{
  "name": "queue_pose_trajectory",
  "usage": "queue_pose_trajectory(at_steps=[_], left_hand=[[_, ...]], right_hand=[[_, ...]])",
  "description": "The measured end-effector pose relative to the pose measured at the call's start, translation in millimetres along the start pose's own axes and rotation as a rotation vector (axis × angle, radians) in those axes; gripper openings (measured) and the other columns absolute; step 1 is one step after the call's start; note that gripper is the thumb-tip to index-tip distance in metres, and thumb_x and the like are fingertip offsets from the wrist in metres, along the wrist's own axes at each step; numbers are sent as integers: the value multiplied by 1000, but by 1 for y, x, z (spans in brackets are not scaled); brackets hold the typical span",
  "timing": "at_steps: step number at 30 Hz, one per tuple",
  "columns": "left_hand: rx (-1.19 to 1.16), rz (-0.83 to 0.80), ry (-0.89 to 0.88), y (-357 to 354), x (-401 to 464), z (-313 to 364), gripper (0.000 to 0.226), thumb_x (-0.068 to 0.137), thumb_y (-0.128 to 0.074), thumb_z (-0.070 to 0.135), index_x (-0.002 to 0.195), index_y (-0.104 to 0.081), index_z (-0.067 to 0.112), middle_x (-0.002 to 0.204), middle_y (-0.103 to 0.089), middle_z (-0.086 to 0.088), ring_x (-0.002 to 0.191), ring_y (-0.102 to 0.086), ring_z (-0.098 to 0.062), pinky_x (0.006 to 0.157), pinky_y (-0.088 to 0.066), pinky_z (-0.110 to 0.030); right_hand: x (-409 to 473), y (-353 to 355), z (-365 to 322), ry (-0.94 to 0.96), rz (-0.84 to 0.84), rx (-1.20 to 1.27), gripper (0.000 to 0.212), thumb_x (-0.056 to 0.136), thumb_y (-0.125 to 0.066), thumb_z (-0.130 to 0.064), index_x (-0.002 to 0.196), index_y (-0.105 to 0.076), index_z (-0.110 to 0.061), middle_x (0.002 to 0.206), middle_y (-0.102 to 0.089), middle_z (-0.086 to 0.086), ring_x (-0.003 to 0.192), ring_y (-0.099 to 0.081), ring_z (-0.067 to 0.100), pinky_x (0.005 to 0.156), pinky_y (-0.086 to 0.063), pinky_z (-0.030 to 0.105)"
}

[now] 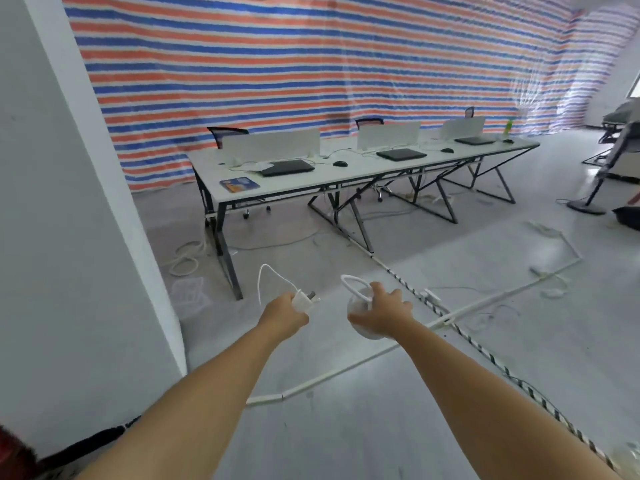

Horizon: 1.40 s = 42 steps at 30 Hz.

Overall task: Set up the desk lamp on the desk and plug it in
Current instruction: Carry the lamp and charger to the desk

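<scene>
My left hand is closed around a white plug, prongs pointing right, with its white cord looping up and over. My right hand grips a small white desk lamp from above; its round body sits under my palm and a white loop sticks up by my fingers. Both arms are stretched out over the floor, well short of the long white desk ahead.
Three closed laptops, mice, white dividers and a blue book are on the desk. Chairs stand behind it. White cable ducts and a striped cable cross the floor. A white pillar is at left, a fan stand at right.
</scene>
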<state>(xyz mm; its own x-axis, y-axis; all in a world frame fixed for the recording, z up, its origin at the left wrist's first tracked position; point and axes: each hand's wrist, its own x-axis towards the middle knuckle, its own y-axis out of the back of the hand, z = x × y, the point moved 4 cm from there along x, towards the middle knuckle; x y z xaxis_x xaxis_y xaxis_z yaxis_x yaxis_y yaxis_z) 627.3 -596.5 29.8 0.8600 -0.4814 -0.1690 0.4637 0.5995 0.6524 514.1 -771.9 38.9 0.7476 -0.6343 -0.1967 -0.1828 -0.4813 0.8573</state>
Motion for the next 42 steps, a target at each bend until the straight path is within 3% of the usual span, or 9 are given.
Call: queue_pose_trajectory(at_steps=[3, 8, 12, 20, 27, 30, 35, 42], left_hand=[[9, -9, -55, 14, 67, 21, 26, 78, -62, 14, 104, -58, 14, 89, -56, -8, 73, -52, -24, 56, -38, -27], [34, -85, -113, 0, 169, 53, 36, 79, -62, 14, 114, -58, 12, 90, -56, -6, 75, -53, -24, 51, -37, -25], [39, -151, -177, -27, 258, 89, 42, 78, -61, 16, 120, -56, 16, 93, -58, -6, 70, -53, -20, 48, -36, -24], [61, -150, -192, -70, 431, 176, 36, 79, -62, 15, 114, -57, 14, 95, -59, -7, 80, -53, -23, 67, -40, -27], [67, -166, -155, -92, 560, 219, 38, 80, -62, 15, 117, -57, 13, 112, -65, -13, 86, -57, -26, 70, -41, -27], [87, -176, -185, -111, 619, 243, 36, 81, -61, 14, 117, -57, 12, 112, -65, -14, 98, -61, -30, 72, -43, -28], [178, -188, -277, -144, 747, 300, 33, 83, -56, 14, 115, -56, 8, 117, -63, -14, 108, -58, -33, 81, -47, -34], [255, -236, -346, -172, 940, 385, 28, 82, -54, 19, 108, -56, 9, 110, -64, -13, 95, -58, -30, 70, -39, -29]], right_hand=[[51, 18, -13, -37, 32, 5, 77, 70, -67, -56, 134, -33, -29, 126, -39, 17, 120, -39, 41, 94, -40, 46], [131, 36, -7, -133, 55, 29, 80, 72, -66, -54, 138, -29, -28, 132, -37, 18, 127, -34, 42, 99, -37, 49], [217, 57, 10, -178, 92, 10, 80, 71, -65, -57, 137, -31, -27, 127, -40, 18, 122, -39, 44, 102, -37, 49], [408, 122, 27, -174, 104, -30, 78, 73, -63, -57, 137, -31, -25, 124, -40, 17, 115, -42, 39, 93, -37, 40], [536, 147, 35, -166, 81, -5, 74, 75, -62, -54, 136, -32, -25, 123, -40, 16, 118, -40, 40, 89, -37, 41], [598, 157, 45, -178, 75, -22, 75, 75, -62, -56, 137, -33, -26, 123, -41, 16, 117, -40, 40, 87, -38, 41], [730, 192, 57, -184, 110, -21, 75, 78, -60, -54, 140, -29, -23, 125, -41, 19, 118, -41, 40, 96, -37, 42], [909, 254, 68, -266, 140, 30, 79, 73, -62, -57, 138, -29, -23, 127, -42, 19, 119, -41, 41, 91, -39, 45]])
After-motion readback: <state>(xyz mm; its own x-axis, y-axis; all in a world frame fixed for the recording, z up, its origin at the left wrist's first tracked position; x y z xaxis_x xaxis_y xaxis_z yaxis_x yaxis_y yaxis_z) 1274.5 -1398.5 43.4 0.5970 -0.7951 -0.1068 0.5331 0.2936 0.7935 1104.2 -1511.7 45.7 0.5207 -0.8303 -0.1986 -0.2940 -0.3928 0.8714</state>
